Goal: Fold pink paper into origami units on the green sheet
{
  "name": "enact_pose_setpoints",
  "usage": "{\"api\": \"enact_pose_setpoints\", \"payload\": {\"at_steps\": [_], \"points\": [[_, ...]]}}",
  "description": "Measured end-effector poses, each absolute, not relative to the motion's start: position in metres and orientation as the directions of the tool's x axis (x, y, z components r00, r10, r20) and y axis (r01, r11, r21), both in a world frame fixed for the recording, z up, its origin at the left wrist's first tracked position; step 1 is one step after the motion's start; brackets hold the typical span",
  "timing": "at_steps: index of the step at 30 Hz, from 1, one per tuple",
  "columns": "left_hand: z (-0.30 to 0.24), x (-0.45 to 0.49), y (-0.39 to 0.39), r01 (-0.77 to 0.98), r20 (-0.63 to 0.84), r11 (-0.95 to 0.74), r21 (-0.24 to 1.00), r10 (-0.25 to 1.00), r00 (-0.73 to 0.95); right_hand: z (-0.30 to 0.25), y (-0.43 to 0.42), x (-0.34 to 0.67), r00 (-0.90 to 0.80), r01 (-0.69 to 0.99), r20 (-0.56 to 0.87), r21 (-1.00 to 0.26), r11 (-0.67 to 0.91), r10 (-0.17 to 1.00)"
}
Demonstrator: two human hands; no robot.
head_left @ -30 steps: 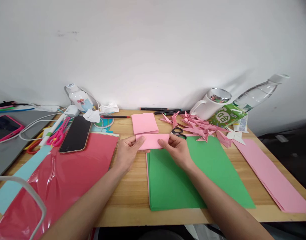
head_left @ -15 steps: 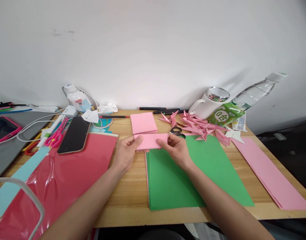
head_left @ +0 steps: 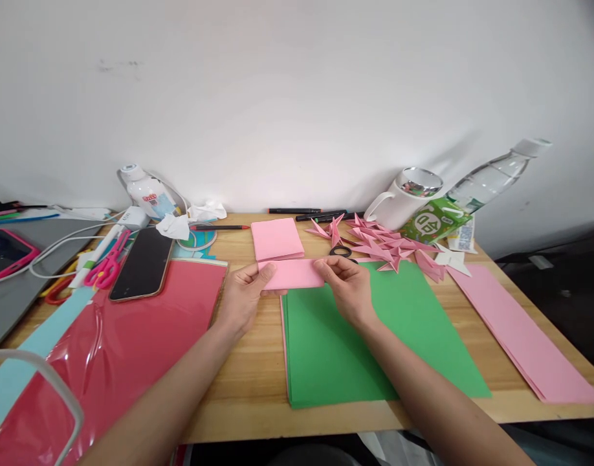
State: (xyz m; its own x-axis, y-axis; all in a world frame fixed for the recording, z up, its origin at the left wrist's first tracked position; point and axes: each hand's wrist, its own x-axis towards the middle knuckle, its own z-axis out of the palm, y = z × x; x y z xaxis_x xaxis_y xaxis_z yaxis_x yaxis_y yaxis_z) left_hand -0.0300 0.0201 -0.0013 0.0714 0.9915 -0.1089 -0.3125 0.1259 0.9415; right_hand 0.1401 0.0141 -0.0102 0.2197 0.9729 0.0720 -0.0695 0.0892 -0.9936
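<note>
A small folded piece of pink paper [head_left: 293, 276] is held in the air between my two hands. My left hand [head_left: 244, 291] pinches its left end, thumb on top and fingers underneath. At its upper right corner, my right hand [head_left: 348, 281] closes thumb and fingertips on the edge. Just behind lies a stack of square pink paper [head_left: 276, 238]. Black-handled scissors [head_left: 340, 251] are partly hidden behind my right hand. Folded pink paper stars [head_left: 384, 243] are heaped to the right of the scissors. Beneath my right forearm is green paper [head_left: 423, 343].
On the left lie a red sheet in plastic [head_left: 146, 336], a phone [head_left: 142, 264], pink scissors [head_left: 105, 262] and a white bottle [head_left: 149, 193]. Pink paper strips [head_left: 520, 336] lie at the right. A white mug [head_left: 404, 197], green packet [head_left: 435, 221] and clear bottle [head_left: 495, 175] stand behind.
My right thumb has slid from the front face of the folded paper to its upper right corner. My left hand keeps its grip. The whole view has shifted slightly.
</note>
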Motion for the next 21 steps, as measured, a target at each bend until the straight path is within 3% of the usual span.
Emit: {"api": "enact_pose_setpoints", "payload": {"at_steps": [12, 21], "points": [[-0.0021, -0.0305, 0.0224, -0.346, -0.174, 0.207, 0.915, 0.977, 0.124, -0.0077, 0.0094, 0.1372, 0.275, -0.067, 0.125, -0.987, 0.149, 0.953], [-0.0058, -0.0314, 0.0204, -0.254, -0.102, 0.122, 0.960, 0.990, 0.094, -0.0112, 0.0159, 0.1414, 0.211, -0.160, -0.018, -0.987, 0.016, 0.977]]}}
